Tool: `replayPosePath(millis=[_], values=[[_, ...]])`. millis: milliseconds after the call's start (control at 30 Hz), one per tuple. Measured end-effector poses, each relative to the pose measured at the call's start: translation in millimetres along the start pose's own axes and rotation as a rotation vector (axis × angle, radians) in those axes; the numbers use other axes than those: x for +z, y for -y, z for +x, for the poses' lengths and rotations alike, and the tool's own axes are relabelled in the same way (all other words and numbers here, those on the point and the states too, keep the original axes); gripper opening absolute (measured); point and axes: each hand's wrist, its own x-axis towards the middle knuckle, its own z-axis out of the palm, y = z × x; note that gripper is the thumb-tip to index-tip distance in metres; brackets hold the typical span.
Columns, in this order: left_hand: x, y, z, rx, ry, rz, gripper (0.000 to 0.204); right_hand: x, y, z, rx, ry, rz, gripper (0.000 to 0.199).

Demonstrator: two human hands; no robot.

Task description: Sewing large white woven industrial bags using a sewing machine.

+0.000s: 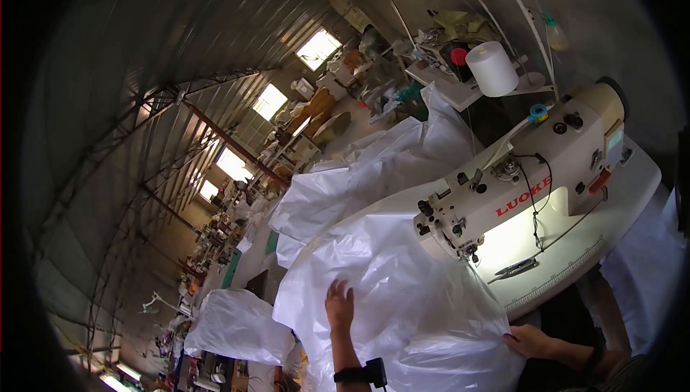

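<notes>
A large white plastic-like sheet [388,270] spreads over the sewing table and hangs over its near edge. My left hand [339,306] rests flat on the sheet with its fingers apart. At the near edge of the table my right hand [526,340] pinches the sheet's right border. The white sewing machine [517,183] stands to the right, its lamp lighting the bed. The sheet reaches up to the needle area [468,254]; whether it lies beneath the presser foot I cannot tell. A small pair of thread snips [516,268] lies on the table beside the needle.
Behind the machine stands a white thread cone [492,68] on a holder, with a red spool [458,56] beside it. More white sheeting [359,176] is heaped past the table. Another white bundle [241,326] lies at left. A ruler strip [564,277] runs along the table's near edge.
</notes>
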Motion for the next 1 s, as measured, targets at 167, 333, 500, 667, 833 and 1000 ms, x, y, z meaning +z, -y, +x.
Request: replayPosePath(millis=[167, 333, 500, 667, 833, 1000], values=[[0, 67, -40, -0.247, 0.241, -0.166, 0.068, 0, 7, 1, -0.016, -0.005, 0.085, 0.026], [-11, -14, -27, -0.337, 0.298, 0.044, 0.083, 0, -5, 4, 0.039, 0.037, 0.032, 0.026], [1, -15, -15, -0.264, 0.006, 0.067, 0.056, 2, -2, -1, -0.03, -0.019, 0.049, 0.026], [-33, 21, 13, -0.329, -0.452, -0.078, 0.01, 10, -6, 1, -0.014, -0.021, 0.04, 0.028], [-134, -8, 56, -0.014, -0.511, 0.004, 0.012, 8, -4, -1, 0.02, -0.025, 0.035, 0.029], [-171, 14, 46, -0.003, -0.175, 0.193, 0.02, 9, -1, 0, 0.04, 0.005, 0.038, 0.029]])
